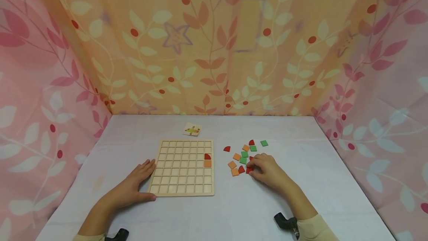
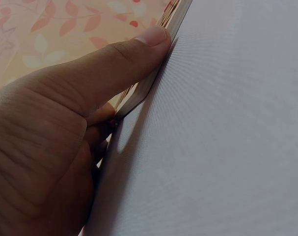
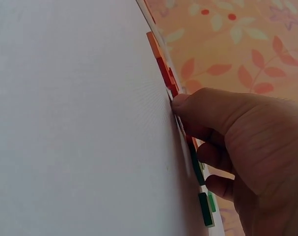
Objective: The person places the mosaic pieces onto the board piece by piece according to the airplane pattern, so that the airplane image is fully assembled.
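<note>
A wooden grid board (image 1: 180, 193) lies left of centre in the head view, holding a red quarter-circle tile (image 1: 207, 156) and, just below it, an orange square tile (image 1: 207, 163) in its rightmost column. My left hand (image 1: 135, 183) rests along the board's left side, fingers stretched out and thumb (image 2: 151, 42) against the near edge by the corner. Right of the board, my right hand (image 1: 269, 172) pinches a red tile (image 1: 249, 169) at its fingertips, low at the tabletop among the loose tiles. The fingers partly cover that red tile and another red one behind it.
Several loose orange tiles (image 1: 235, 172), green tiles (image 1: 264, 143) and red tiles (image 1: 227, 148) lie scattered between the board and the right hand. A small pattern card (image 1: 192, 129) lies beyond the board. Patterned cloth walls (image 1: 214, 84) surround the white table (image 1: 133, 133).
</note>
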Demonstrator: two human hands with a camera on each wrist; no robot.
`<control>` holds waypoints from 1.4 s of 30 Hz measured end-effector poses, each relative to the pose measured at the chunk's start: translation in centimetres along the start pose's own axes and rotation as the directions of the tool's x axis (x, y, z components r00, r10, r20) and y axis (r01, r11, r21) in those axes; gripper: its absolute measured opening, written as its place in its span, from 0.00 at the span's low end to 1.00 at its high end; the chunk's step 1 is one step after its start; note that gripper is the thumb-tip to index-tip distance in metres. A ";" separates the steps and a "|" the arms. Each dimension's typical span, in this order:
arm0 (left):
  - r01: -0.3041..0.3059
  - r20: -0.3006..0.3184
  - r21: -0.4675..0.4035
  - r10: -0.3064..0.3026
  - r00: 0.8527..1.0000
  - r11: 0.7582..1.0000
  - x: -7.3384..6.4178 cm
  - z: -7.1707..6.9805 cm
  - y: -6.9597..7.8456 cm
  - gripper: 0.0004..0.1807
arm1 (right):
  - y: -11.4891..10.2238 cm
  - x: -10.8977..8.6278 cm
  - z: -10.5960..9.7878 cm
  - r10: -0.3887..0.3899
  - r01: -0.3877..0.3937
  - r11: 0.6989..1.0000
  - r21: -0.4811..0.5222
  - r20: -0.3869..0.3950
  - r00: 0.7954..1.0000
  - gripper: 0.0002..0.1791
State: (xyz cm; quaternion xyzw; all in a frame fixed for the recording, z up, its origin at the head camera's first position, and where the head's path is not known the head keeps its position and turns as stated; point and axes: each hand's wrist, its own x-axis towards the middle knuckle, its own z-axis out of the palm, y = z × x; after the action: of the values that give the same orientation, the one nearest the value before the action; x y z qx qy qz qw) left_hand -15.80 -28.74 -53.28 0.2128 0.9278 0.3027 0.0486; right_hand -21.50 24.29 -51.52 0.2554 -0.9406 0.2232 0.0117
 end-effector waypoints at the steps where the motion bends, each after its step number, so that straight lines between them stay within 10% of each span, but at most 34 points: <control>1: 0.004 0.001 -0.001 -0.004 1.000 1.000 0.0 0.1 0.0 0.66 | 0.0 0.0 -0.1 0.005 -0.005 1.000 0.007 -0.003 1.000 0.11; 25: -0.004 0.002 0.011 0.004 1.000 1.000 0.0 -0.1 0.0 0.65 | -3.3 2.4 -4.3 -0.170 0.170 0.979 0.117 -0.009 0.985 0.12; 42: 0.005 0.010 -0.001 -0.005 1.000 1.000 -0.1 -0.2 0.3 0.66 | -6.9 6.5 -3.3 -0.247 0.235 0.953 0.190 0.044 0.968 0.12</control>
State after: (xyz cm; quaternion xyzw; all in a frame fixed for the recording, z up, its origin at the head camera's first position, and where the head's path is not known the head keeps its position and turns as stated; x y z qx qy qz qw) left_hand -15.69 -28.68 -52.91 0.2120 0.9279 0.3020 0.0540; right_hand -24.04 17.30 -44.78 0.3755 -0.8778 0.2971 -0.0162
